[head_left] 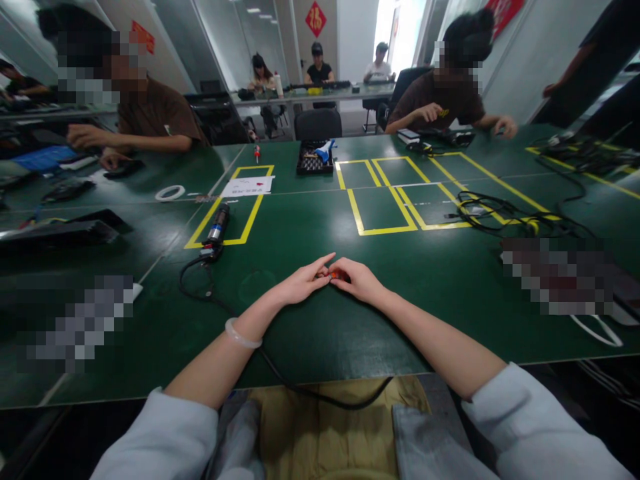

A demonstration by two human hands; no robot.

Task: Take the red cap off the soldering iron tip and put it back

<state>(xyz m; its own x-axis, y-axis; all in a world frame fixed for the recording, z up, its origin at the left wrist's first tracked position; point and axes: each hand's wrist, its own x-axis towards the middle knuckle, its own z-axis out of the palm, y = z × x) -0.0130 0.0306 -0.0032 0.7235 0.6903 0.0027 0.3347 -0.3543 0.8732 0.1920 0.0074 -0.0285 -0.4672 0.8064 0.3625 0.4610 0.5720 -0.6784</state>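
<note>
My left hand (303, 281) and my right hand (359, 280) meet just above the green table, fingertip to fingertip. Between them shows a small orange piece (334, 275), too small to name and mostly covered by fingers. The right thumb and fingers pinch it. On the left, the index finger points forward while the thumb and other fingers close near the same spot; what they hold is hidden. Left of my hands lies a black cylindrical tool (218, 223) with a blue-silver band, its black cable (273, 367) running to the table's front edge.
Yellow tape outlines (387, 231) mark the green table (300, 227). A black tray (314, 167) holds a blue item. A paper sheet (249, 187), a white tape ring (170, 193) and tangled cables (493, 210) lie around. Co-workers sit on both sides.
</note>
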